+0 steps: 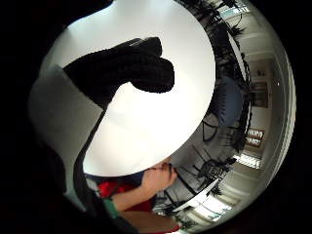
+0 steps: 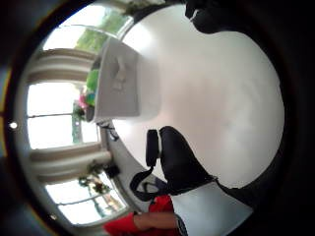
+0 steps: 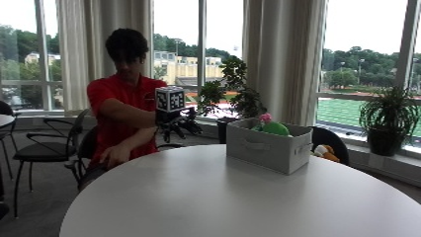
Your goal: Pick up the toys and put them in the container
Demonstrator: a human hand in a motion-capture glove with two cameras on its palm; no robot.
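Grey fabric forms the container, which sits on the round white table toward its window side, with green and pink toys showing above its rim. Well apart from it, the gloved right hand hangs in the air above the table's edge, fingers relaxed and hanging loosely downward, holding nothing. The person's bare hand rests at the table's edge.
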